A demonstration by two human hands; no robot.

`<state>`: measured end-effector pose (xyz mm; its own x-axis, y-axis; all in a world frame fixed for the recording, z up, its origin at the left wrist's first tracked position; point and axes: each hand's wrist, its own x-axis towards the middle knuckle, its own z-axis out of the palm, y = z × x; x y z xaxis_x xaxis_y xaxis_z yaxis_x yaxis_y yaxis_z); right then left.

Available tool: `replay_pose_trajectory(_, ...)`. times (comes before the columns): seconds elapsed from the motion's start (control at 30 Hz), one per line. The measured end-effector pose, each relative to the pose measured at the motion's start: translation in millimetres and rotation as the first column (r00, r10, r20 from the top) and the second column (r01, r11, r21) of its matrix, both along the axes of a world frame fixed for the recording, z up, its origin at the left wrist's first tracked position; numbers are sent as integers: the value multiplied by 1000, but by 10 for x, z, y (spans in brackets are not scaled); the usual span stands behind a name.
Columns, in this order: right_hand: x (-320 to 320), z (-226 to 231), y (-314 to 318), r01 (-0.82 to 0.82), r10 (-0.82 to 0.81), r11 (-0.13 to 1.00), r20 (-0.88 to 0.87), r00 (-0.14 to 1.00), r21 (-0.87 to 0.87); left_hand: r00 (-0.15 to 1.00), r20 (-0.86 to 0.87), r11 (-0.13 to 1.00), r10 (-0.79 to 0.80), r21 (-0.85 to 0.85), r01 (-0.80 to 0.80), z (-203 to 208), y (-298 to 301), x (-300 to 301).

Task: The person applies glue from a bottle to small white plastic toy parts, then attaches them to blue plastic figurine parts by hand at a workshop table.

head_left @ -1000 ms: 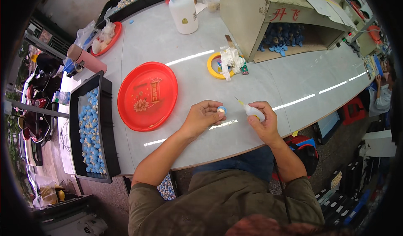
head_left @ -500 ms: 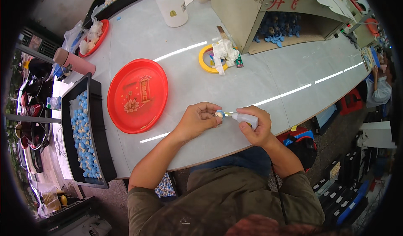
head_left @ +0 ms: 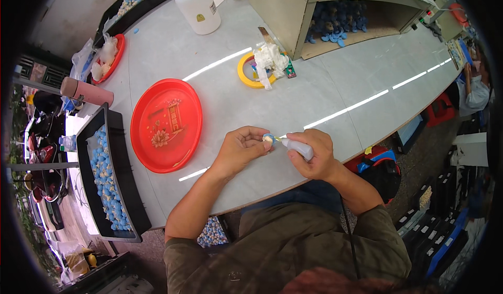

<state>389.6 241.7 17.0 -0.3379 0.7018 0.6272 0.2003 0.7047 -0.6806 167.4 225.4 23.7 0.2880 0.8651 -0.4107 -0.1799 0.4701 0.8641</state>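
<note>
Between the thumb and fingers of my left hand (head_left: 240, 150) is a small blue and cream piece (head_left: 269, 138), its fine shape too small to make out. My right hand (head_left: 316, 155) is wrapped round a translucent white squeeze bottle (head_left: 298, 148) with a thin nozzle. The nozzle tip points left and reaches the piece, or nearly so; I cannot tell whether they touch. Both hands are above the near edge of the grey table (head_left: 251, 186). Left of them lies a round red tray (head_left: 166, 121) with a printed pattern.
A black bin (head_left: 123, 189) of blue and cream pieces stands at the left, beside a pink bottle (head_left: 86, 90). Farther back are a white jug (head_left: 197, 11), a yellow tape roll (head_left: 245, 74) with crumpled tissue (head_left: 270, 58), and a metal cabinet (head_left: 280, 16) holding blue pieces.
The view has shifted slightly. My right hand has tilted the squeeze bottle a little, its body now sloping down to the right. My left hand still pinches the small piece.
</note>
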Motion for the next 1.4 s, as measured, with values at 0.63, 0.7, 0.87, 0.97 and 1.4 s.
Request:
replay_pose_trajectory(0.63, -6, 36, -37, 55, -73, 979, 84, 994, 198, 997, 20, 998, 69, 12, -69, 4, -6, 50)
replay_pose_trajectory(0.7, -12, 32, -34, 53, -71, 980, 84, 994, 191, 997, 38, 998, 63, -28, -62, -2, -9, 42)
replay_pose_trajectory(0.87, -9, 26, -42, 50, -72, 976, 95, 993, 213, 998, 38, 998, 57, 7, -58, -12, -5, 40)
replay_pose_trajectory(0.97, -1, 24, -54, 63, -89, 968, 97, 991, 242, 997, 33, 998, 63, 1, -63, 1, -4, 40)
replay_pose_trajectory(1.4, 58, 60, -58, 0, 4, 999, -72, 997, 53, 995, 42, 995, 94, 20, -95, 3, 19, 45)
